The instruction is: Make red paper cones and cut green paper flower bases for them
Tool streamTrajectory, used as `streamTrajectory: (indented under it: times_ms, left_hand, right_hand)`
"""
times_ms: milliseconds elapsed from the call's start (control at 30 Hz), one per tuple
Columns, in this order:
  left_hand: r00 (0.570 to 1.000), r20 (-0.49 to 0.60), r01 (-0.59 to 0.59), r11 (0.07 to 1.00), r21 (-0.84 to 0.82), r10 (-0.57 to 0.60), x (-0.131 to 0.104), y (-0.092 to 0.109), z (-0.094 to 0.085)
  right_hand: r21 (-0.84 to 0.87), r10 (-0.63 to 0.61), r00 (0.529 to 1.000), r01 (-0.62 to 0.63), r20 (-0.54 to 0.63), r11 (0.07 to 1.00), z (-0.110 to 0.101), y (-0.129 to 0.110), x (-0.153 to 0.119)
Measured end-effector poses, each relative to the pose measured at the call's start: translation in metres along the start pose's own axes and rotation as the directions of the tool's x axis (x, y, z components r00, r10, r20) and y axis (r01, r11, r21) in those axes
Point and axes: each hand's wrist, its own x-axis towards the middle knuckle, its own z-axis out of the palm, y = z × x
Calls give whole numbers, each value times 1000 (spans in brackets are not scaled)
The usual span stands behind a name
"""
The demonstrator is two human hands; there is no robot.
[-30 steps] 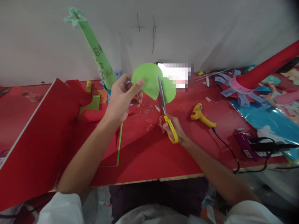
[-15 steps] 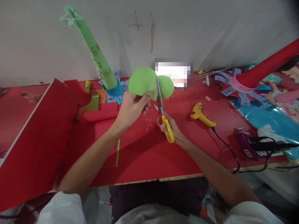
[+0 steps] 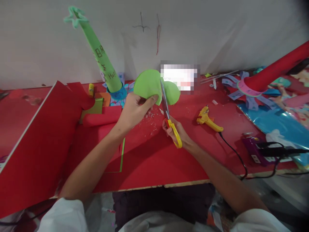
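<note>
A rounded piece of green paper [image 3: 147, 84] is pinched between the thumb and fingers of my left hand [image 3: 135, 109]. My right hand [image 3: 175, 129] grips yellow-handled scissors [image 3: 174, 132], whose blades point up and lie along the cut in the paper. To the right of the blades is another rounded green part [image 3: 172, 93]; whether it still joins the larger piece I cannot tell. Both hands are held over the red table [image 3: 149, 154].
A yellow glue gun [image 3: 209, 120] with a black cord lies right, near a purple box [image 3: 258, 151]. Behind my left hand stands a green paper cone [image 3: 102, 58]. Red board [image 3: 36, 145] leans at left; a red cone [image 3: 277, 69] is at far right. A yellow glue stick [image 3: 91, 90] stands back left.
The green part right of the blades has dropped slightly, and the larger piece has tilted a little. Both hands keep their grip and have hardly moved.
</note>
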Motion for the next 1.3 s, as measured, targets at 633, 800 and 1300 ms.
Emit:
streamTrajectory:
  times_ms: [633,800,1300]
  left_hand:
    - [1000,27,-18,998,67,16,3,0,-7]
    - [998,5,-66,998,10,66,4,-2,-6]
    - [990,-64,-121,991,58,125,4,-5,-7]
  right_hand:
    - [-82,98,995,-100,-36,992,-4,-14,-1]
    - [-82,113,993,-116,-37,990,-5,-15,-1]
    - [-103,88,996,-91,-29,990,-6,-3,-1]
